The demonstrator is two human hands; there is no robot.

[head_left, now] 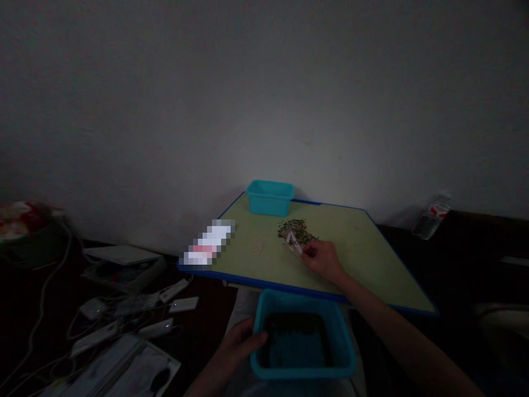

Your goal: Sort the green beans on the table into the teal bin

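My left hand (pixel 239 347) grips the left rim of a turquoise plastic bin (pixel 347 358) on my lap, thumb over the edge. Dark small grains line part of its inside. Over the table, my right hand (pixel 322 259) pinches a small clear piece with white and pinkish marks (pixel 294 242), perhaps plastic; its exact kind is unclear. That piece touches or hovers just at the near side of a pile of mixed dark and pale grains (pixel 295 226). To its left lies a small scatter of pale grains (pixel 258 245).
A second turquoise bin (pixel 270 198) stands at the back of the blue-edged table (pixel 372 275). A blurred-out phone-like screen (pixel 209 242) lies at the left edge. Cables and white power banks (pixel 184 304) clutter the left floor; a plastic bottle (pixel 432 218) is at right.
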